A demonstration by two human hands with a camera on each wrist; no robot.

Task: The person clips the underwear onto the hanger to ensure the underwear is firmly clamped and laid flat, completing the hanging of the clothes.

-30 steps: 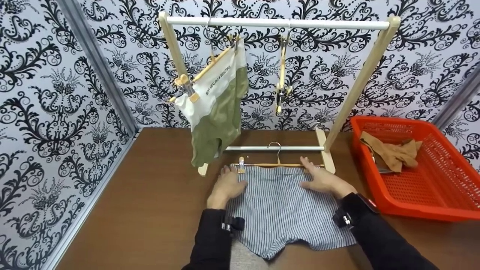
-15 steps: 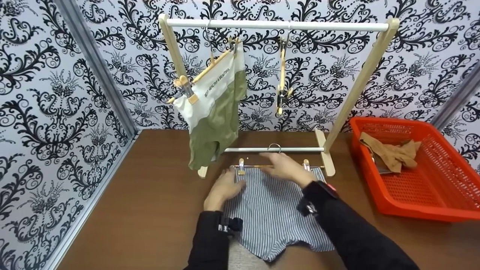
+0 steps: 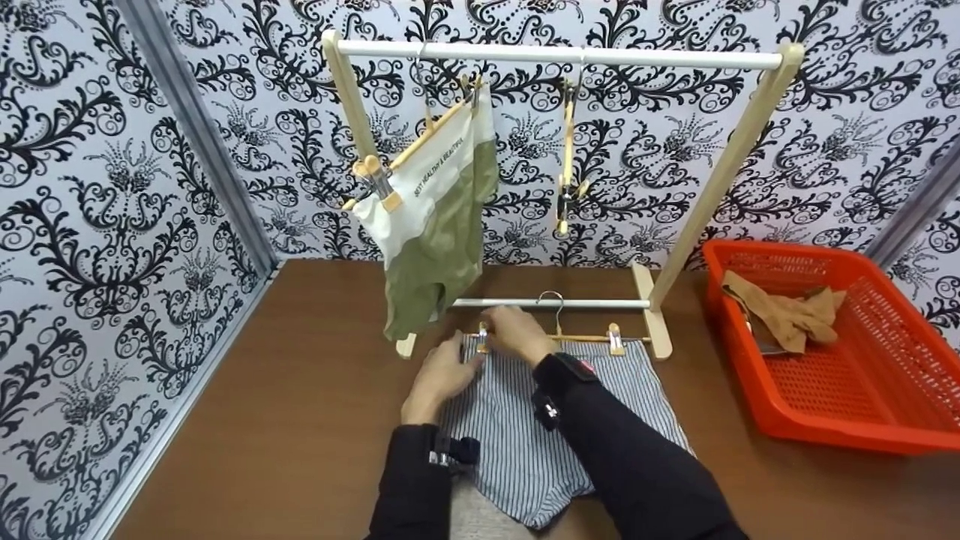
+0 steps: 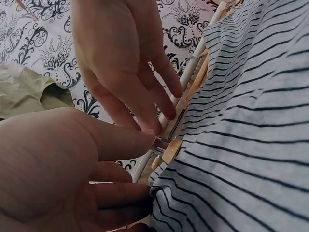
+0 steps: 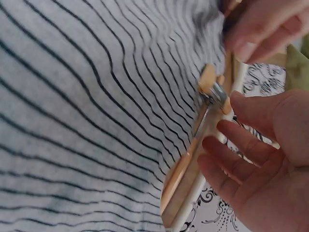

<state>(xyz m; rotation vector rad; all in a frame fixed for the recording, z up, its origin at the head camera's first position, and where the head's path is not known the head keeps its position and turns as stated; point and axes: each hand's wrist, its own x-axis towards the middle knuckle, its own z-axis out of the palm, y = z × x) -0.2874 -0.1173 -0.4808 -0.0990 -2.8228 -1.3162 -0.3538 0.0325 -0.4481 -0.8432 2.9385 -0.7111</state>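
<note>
Blue-and-white striped shorts (image 3: pixel 525 420) lie flat on the table, their top edge along a wooden clip hanger (image 3: pixel 585 337) with a metal hook. My left hand (image 3: pixel 442 375) is at their upper left corner, fingers reaching the fabric edge and thumb held apart, near a metal-and-wood clip (image 4: pixel 169 147). Reaching across the shorts, my right hand (image 3: pixel 517 334) is at this same left clip. In the right wrist view, my right thumb is right at the clip's handle, with the other fingers spread loosely below. The right-hand clip (image 3: pixel 615 339) sits over the waistband.
A white-and-wood rack (image 3: pixel 675 60) stands behind, bearing olive-and-white shorts (image 3: pixel 442 232) on a clip hanger and a bare hanger (image 3: pixel 568 150). At the right, a red plastic basket (image 3: pixel 772 416) contains a brown cloth (image 3: pixel 795 319). Patterned walls (image 3: pixel 150 300) enclose the table.
My right hand has moved left from the shorts' upper right corner, past the hanger's middle, to the left clip. My left hand stays at the left corner.
</note>
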